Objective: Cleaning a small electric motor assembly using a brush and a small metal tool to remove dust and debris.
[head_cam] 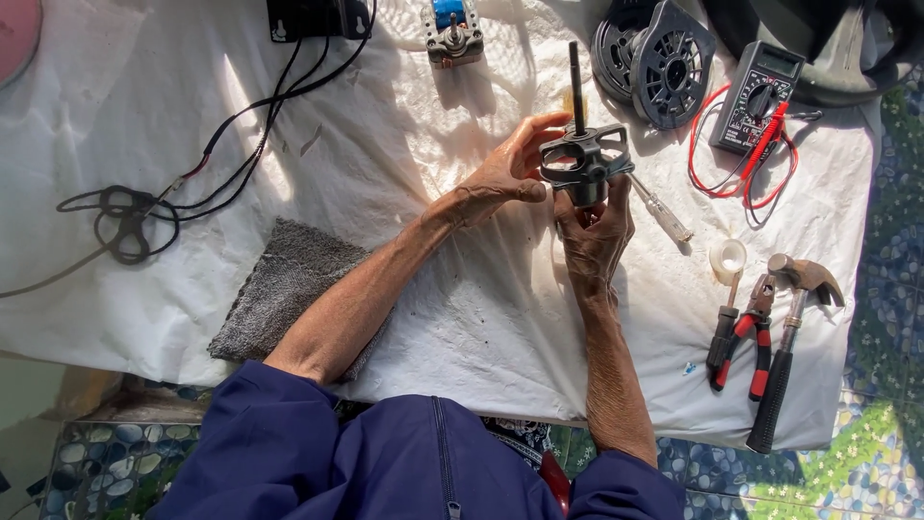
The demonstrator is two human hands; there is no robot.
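A dark metal motor part (584,159) with a long thin shaft pointing away from me is held above a white plastic sheet (404,116). My right hand (595,231) grips it from below. My left hand (508,173) holds its left side, fingers curled on the frame's edge and thumb beside it. A screwdriver with a clear handle (664,214) lies just right of the part on the sheet.
A grey towel (284,284) lies under my left forearm. Black cables (144,207) trail at left. A small motor (453,34) and black round fan housings (664,58) sit at the back. A multimeter (758,96), tape roll (729,258), pliers (746,332) and hammer (794,327) lie at right.
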